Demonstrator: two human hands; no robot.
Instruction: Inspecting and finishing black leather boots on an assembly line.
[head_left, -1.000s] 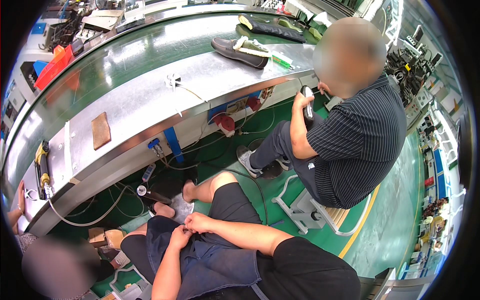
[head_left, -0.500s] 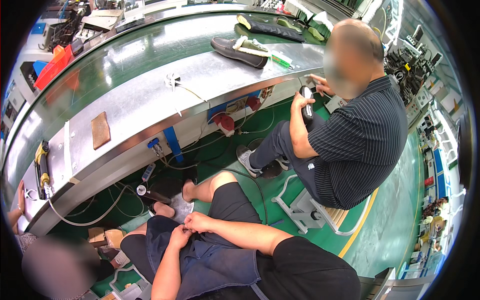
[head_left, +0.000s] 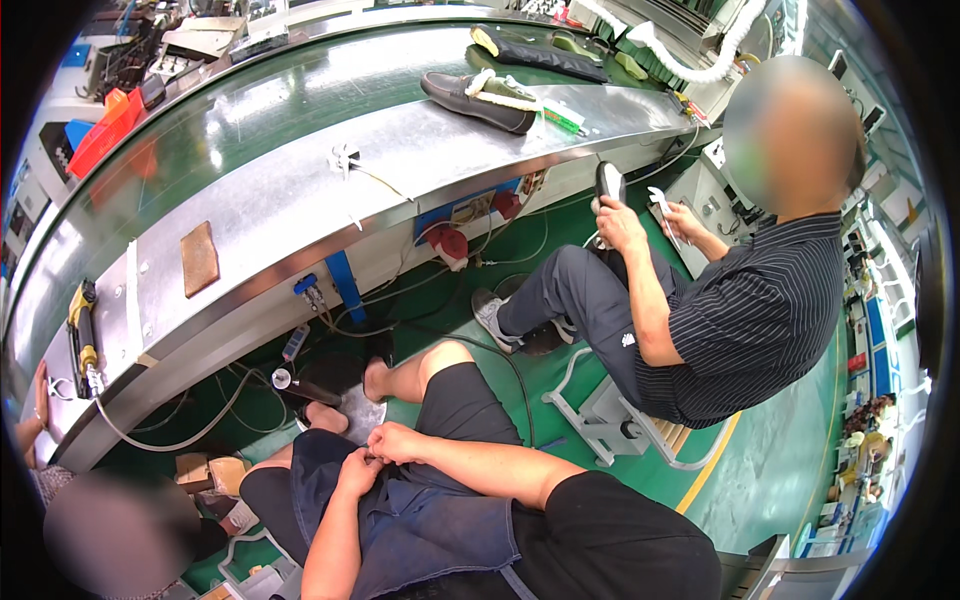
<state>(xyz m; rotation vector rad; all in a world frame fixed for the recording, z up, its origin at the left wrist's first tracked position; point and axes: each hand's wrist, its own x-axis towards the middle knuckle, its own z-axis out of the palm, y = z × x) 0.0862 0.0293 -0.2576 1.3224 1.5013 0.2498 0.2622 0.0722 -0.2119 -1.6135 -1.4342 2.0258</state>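
Both of my hands rest together over my lap, on a dark blue apron (head_left: 430, 545). My left hand (head_left: 358, 474) is closed, its fingertips pinched against those of my right hand (head_left: 396, 443), which is closed too. Whatever lies between the fingers, if anything, is too small or hidden to make out. Beyond my hands are my bent knees in dark shorts. On the metal-edged bench in front lies a dark shoe (head_left: 480, 100) with a pale fleecy lining, well out of reach of my fingers.
A brown rectangular pad (head_left: 199, 259) and a yellow-and-black tool (head_left: 83, 330) with a hose lie on the bench (head_left: 275, 205). At right, a seated co-worker (head_left: 755, 310) holds a black shoe (head_left: 611, 183) and a pale tool (head_left: 657, 197). Another person sits close at lower left. Cables run beneath the bench.
The co-worker at right has leaned back to the right and lifted the black shoe; a pale tool now shows in that person's other hand. My hands stay in place.
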